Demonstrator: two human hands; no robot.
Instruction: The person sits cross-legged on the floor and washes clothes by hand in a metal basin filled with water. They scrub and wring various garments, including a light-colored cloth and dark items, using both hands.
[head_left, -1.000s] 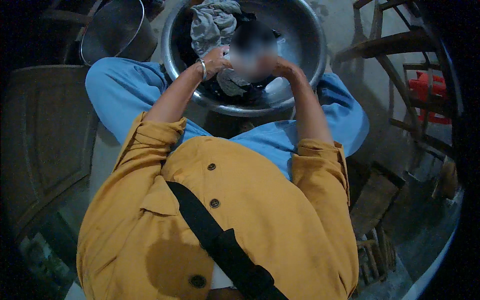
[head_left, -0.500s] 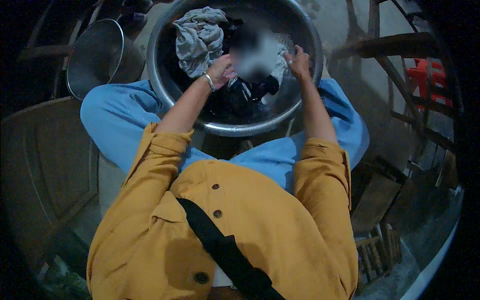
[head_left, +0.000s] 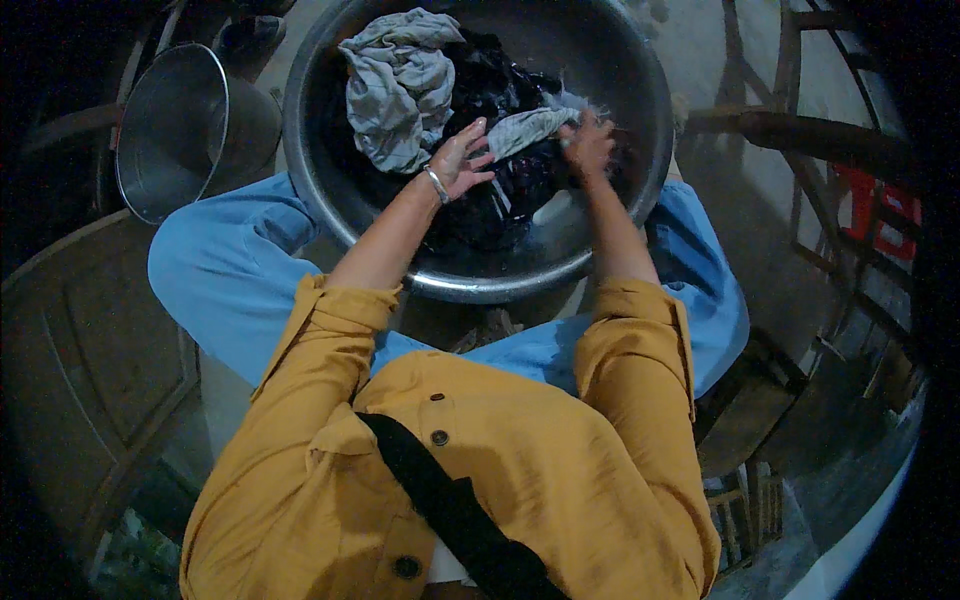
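Note:
Between my knees stands a wide metal basin (head_left: 500,288) with wet laundry in it. My left hand (head_left: 462,166) is over the middle of it, fingers apart and holding nothing, with a metal bangle on the wrist. Just right of those fingers stretches a narrow, bunched light cloth (head_left: 528,130). At its right end is my right hand (head_left: 590,148), somewhat blurred, with the cloth apparently gripped between thumb and fingers. A larger crumpled pale checked cloth (head_left: 398,95) lies at the basin's left. Dark wet clothes (head_left: 490,75) lie below and around both.
A metal bucket (head_left: 170,135) stands left of the basin, close to my left knee. Dark shoes (head_left: 250,40) show behind it. On the right are a dark wooden frame (head_left: 820,130) and a red plastic thing (head_left: 880,210). A wooden panel (head_left: 100,340) is at the left.
The light cloth has dropped from a raised bunch between both hands to a narrow strip lying low. My left hand has come off it and opened. The view has shifted slightly.

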